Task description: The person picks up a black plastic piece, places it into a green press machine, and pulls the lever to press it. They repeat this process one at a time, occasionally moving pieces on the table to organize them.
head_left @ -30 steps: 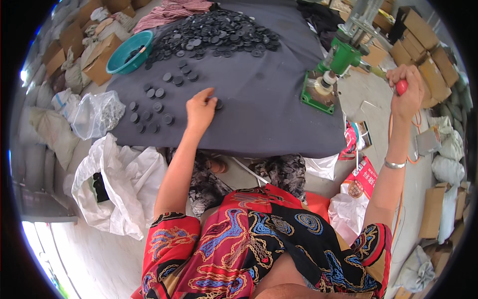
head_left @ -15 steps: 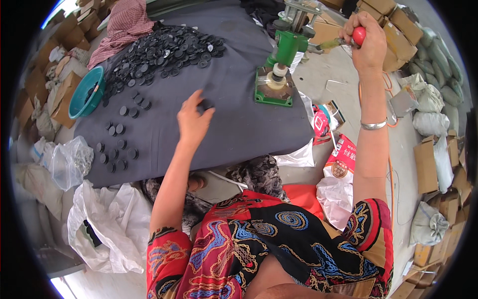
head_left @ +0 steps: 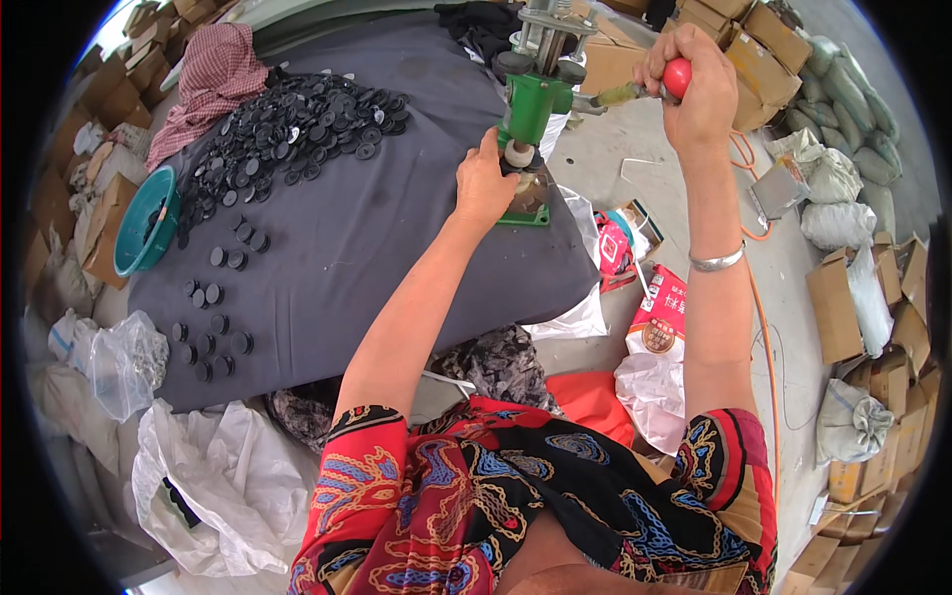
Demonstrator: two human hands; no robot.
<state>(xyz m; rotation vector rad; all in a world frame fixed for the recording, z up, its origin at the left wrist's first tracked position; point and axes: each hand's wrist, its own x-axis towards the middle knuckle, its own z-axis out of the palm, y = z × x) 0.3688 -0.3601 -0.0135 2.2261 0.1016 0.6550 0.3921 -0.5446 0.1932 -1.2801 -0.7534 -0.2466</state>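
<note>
At the right end of a grey-covered surface, a person's left hand reaches in against a green hand press, its index finger pointing up along the machine's body and its thumb beside the pale ram. The fingers are partly spread; a dark piece shows at the thumb, just beside the ram, though whether the hand grips it or merely touches it cannot be told. The right hand, raised beyond the surface's edge, is curled around the red knob of the press lever. To the left hand's left, well apart from it, black discs lie in a broad heap, with small stacks nearer the person and a teal basin at the surface's left edge. The left hand covers part of the press base, and the press's top is cut off by the frame. The basin's dark contents, partly hidden by its rim, are hard to make out.
</note>
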